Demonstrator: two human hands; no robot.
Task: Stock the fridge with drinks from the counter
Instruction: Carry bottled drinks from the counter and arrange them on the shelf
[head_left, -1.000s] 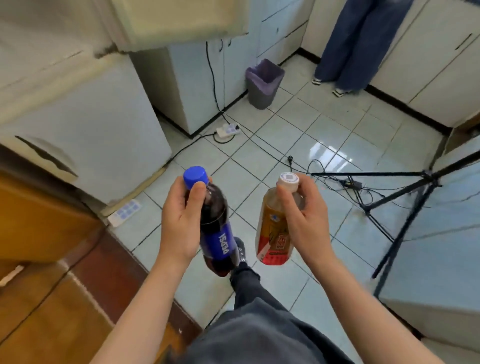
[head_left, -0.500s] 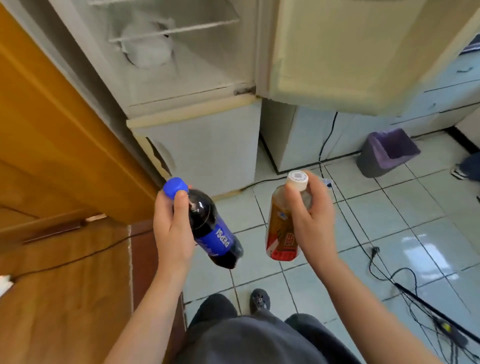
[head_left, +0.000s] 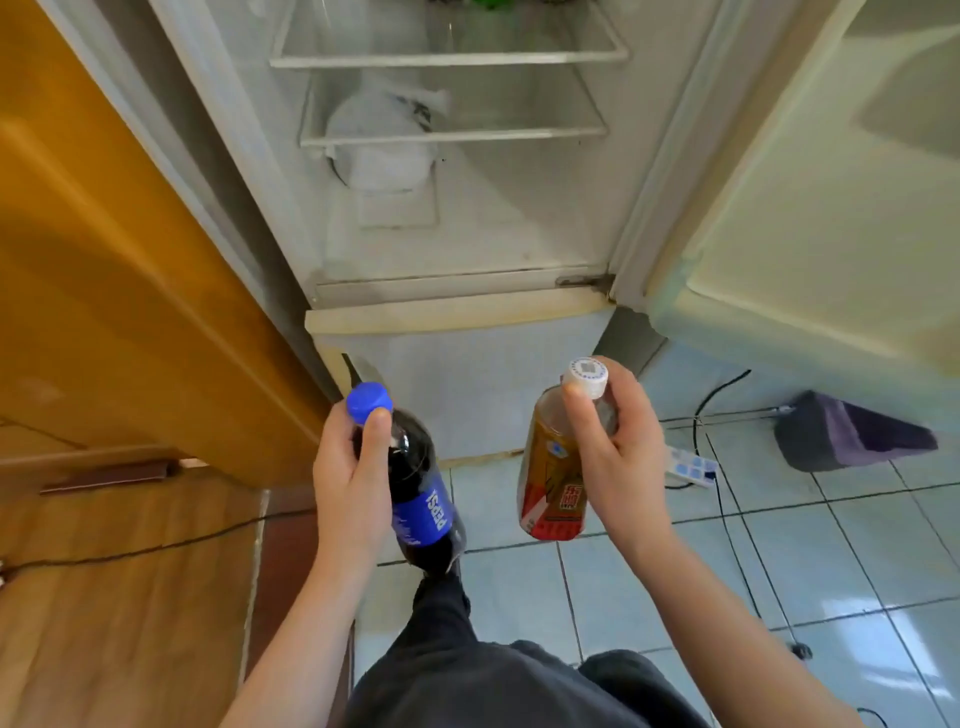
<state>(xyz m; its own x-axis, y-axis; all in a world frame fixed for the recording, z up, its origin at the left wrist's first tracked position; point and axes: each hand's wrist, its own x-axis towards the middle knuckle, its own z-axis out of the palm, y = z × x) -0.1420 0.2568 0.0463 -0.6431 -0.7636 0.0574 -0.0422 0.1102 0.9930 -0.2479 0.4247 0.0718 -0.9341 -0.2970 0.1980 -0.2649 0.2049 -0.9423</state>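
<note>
Carried by the necks, probably for easy lifting in: cola bottle (head_left: 422, 501) wrapped by the curled fingers of the left hand (head_left: 350, 486), tea bottle (head_left: 551, 480) gripped under its cap by the right hand (head_left: 621, 467), the 2 drinks just in front of the open fridge (head_left: 519, 223), below its shelves.

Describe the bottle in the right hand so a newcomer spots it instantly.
Before the open fridge, each hand holds a bottle. The right hand grips the amber bottle: white cap, red-and-gold label, unlike the dark, blue-capped cola bottle beside it.
</note>
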